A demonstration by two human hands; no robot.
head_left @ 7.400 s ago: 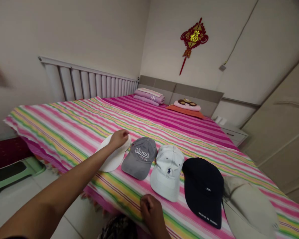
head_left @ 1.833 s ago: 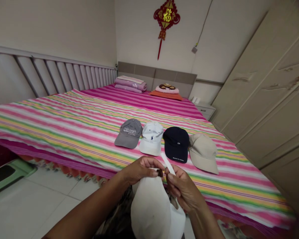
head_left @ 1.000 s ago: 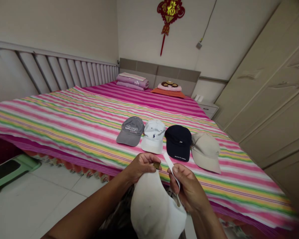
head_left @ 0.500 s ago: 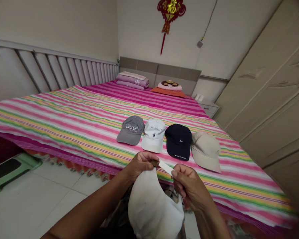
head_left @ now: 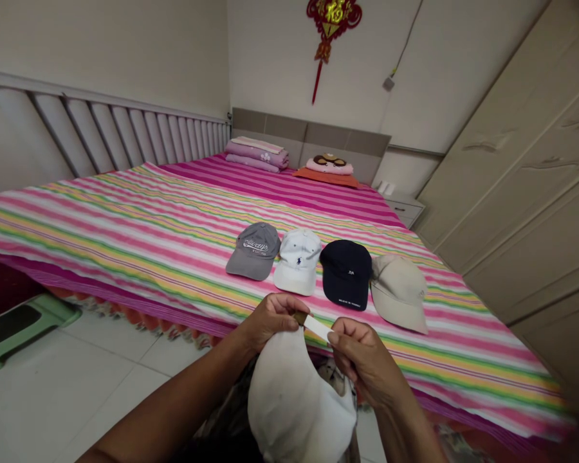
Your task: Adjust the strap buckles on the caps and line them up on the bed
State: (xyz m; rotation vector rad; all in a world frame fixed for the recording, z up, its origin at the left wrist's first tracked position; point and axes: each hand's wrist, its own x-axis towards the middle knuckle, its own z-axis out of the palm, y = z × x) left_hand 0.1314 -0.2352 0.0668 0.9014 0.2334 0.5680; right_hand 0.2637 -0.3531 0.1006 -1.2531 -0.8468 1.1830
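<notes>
An off-white baseball cap (head_left: 289, 399) hangs below my hands, its rear opening facing up and to the right. My left hand (head_left: 276, 316) pinches the brass-coloured buckle (head_left: 300, 317) at the edge of that opening. Between finger and thumb, my right hand (head_left: 359, 350) grips the end of the cap's white strap (head_left: 318, 328), whose other end meets the buckle. Whether the strap is threaded through cannot be made out. On the bed beyond lie a grey cap (head_left: 255, 251), a white cap (head_left: 297, 260), a navy cap (head_left: 346, 273) and a beige cap (head_left: 399, 292) in a row.
A striped sheet (head_left: 139, 238) covers the bed, whose front edge runs just past my hands. Folded bedding (head_left: 255, 154) lies near the headboard (head_left: 280, 125). At left stands a green stool (head_left: 29, 328) on the tiled floor; a wardrobe (head_left: 521, 167) rises at right.
My right hand has moved slightly left, toward the buckle, bringing the strap's near end up against it. My left hand keeps its pinch, and the row of caps is unchanged.
</notes>
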